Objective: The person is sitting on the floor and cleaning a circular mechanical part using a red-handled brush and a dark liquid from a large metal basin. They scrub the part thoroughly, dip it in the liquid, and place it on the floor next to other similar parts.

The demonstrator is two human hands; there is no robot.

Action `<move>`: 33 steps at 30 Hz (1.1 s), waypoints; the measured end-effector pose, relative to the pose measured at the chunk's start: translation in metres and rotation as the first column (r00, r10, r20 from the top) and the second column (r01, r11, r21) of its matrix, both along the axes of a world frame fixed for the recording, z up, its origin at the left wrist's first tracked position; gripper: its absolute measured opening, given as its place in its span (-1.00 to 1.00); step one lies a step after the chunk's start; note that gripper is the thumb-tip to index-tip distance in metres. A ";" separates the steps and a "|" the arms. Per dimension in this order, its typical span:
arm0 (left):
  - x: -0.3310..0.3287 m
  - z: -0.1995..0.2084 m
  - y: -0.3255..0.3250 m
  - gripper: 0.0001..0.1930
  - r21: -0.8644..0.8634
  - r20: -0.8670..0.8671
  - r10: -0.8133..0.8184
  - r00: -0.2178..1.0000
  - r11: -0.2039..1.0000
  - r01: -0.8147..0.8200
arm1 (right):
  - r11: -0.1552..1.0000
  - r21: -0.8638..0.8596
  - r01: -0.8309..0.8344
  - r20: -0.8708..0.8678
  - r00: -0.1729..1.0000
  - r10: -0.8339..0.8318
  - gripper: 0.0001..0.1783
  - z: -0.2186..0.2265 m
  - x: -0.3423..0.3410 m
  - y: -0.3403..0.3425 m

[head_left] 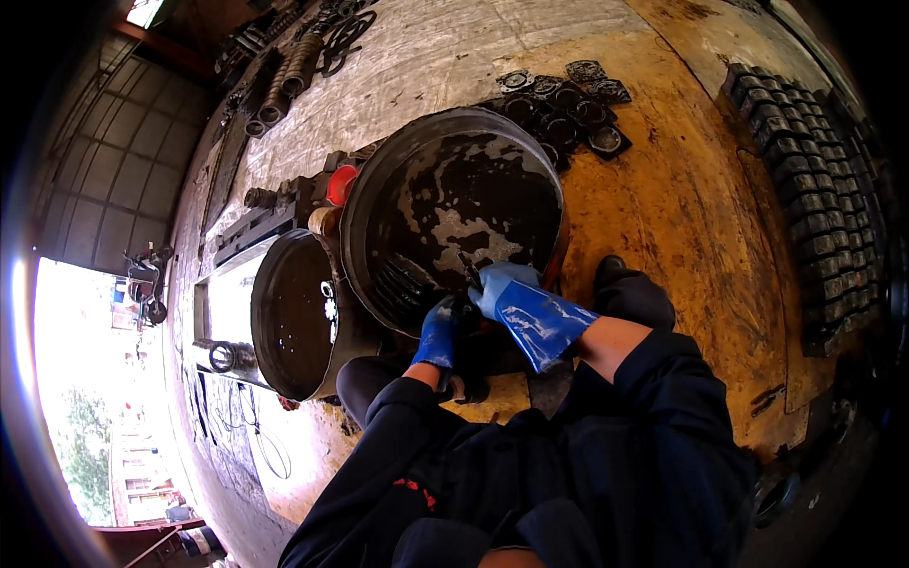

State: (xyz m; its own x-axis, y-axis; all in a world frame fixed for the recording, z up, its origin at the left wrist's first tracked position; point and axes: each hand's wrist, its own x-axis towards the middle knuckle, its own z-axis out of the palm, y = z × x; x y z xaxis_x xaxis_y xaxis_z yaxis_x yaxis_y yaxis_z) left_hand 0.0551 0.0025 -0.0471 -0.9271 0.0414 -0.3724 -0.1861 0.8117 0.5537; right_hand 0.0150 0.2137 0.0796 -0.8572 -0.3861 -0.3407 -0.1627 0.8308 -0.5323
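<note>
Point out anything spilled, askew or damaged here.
Dark stains mottle the yellow-brown floor right of the large tub, possibly old spills. Pale patches, perhaps foam, mark its dark liquid. Nothing else stands out.

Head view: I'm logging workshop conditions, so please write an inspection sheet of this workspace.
Surface: floor, stained brown-yellow and pale.
Job's things: large round tub of dark liquid, dark ribbed part inside; smaller drum alongside, dark inside.
Clutter: red bowl-like item, dark round-holed parts, stacked dark blocks.
Hands: left hand and right hand, blue-gloved, at tub's near side; grips unclear.
Cables: thin loops on floor, possibly cable.
Surroundings: bright opening left, panelled wall above.
</note>
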 end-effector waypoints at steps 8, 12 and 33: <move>0.006 -0.016 -0.006 -0.74 0.198 0.030 0.162 0.986 0.966 -0.165 | 1.000 -0.018 -0.010 0.003 1.000 0.010 -0.52 0.001 0.000 -0.001; 0.005 -0.001 0.001 -0.70 0.204 0.058 0.115 0.992 0.971 -0.124 | 1.000 -0.017 -0.008 -0.011 1.000 0.008 -0.52 -0.003 0.000 0.000; 0.004 0.000 0.000 -0.69 0.112 -0.035 0.027 0.999 0.993 -0.023 | 1.000 -0.024 -0.005 0.001 1.000 0.005 -0.52 -0.006 -0.001 -0.002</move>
